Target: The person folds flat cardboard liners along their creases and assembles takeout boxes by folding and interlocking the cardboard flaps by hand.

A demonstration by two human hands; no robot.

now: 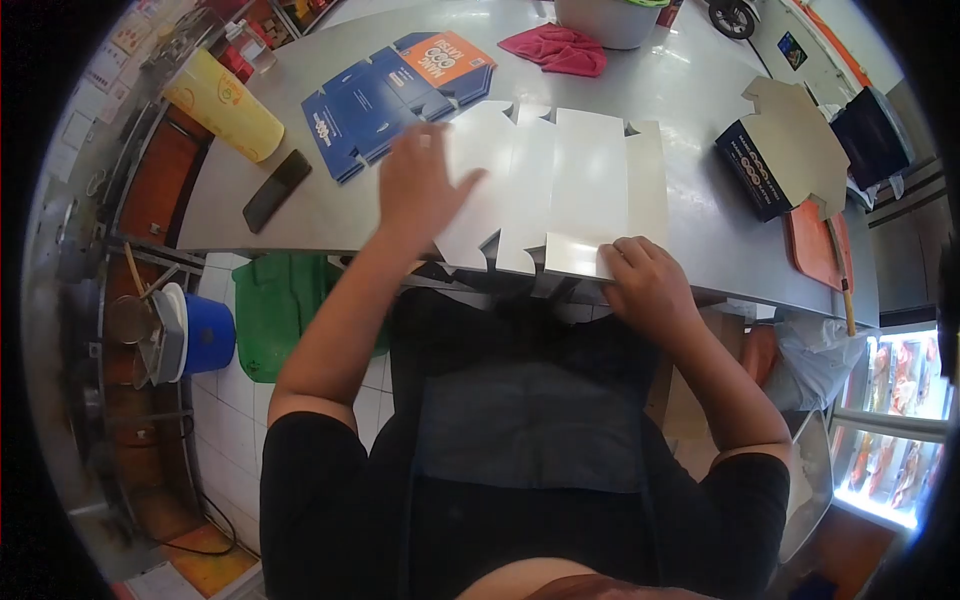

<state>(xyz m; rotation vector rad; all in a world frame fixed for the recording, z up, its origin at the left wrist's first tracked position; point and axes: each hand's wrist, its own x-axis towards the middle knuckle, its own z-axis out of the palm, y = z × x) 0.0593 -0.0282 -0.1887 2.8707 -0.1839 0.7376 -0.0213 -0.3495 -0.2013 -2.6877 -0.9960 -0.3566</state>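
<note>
A flat cardboard box blank lies white side up on the metal table in front of me, with cut notches along its near and far edges. My right hand grips the blank's near right corner, by a narrow flap, with its fingers bent over the top. At the blank's left end is my left hand, fingers stretched and thumb apart; whether it touches the card is unclear. Behind that hand lie blue and orange printed box blanks, partly covered by it.
A folded box with its lid up stands at the right, near an orange board with a knife-like tool. On the left are a phone and a yellow cup. A red cloth and grey tub sit at the back.
</note>
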